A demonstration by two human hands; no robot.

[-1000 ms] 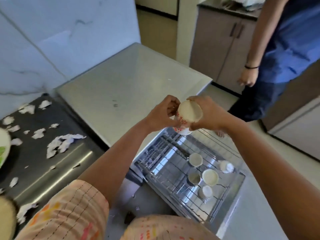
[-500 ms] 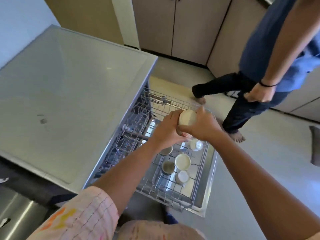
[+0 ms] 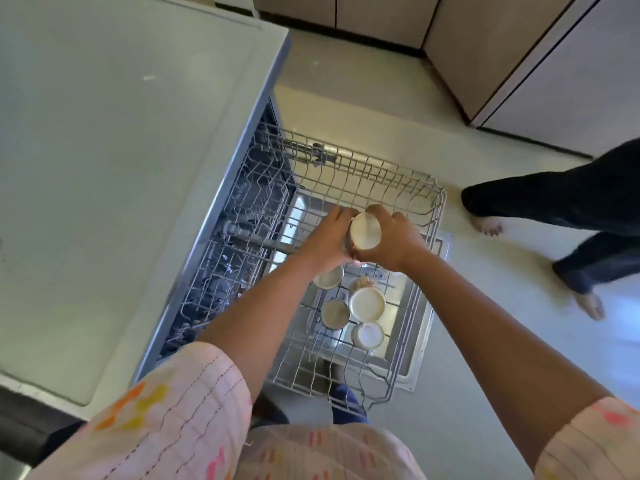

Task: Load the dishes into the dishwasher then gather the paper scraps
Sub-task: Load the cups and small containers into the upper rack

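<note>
Both of my hands hold one white cup (image 3: 365, 231), bottom up, over the pulled-out wire dishwasher rack (image 3: 374, 168). My left hand (image 3: 327, 239) grips its left side and my right hand (image 3: 393, 239) grips its right side. Below my hands, several upturned cups (image 3: 367, 304) stand in the rack's right part. The cup's patterned wall is mostly hidden by my fingers. No paper scraps are in view.
A grey countertop (image 3: 114, 161) fills the left, above the open dishwasher (image 3: 242, 237). Another person's dark-trousered legs (image 3: 561, 202) and bare feet stand on the floor right of the rack. Brown cabinets (image 3: 485, 36) line the far side.
My view swung right and down, from the scrap-strewn hob to the rack. Both hands carried the cup lower, closer over the rack. The other person stepped further right.
</note>
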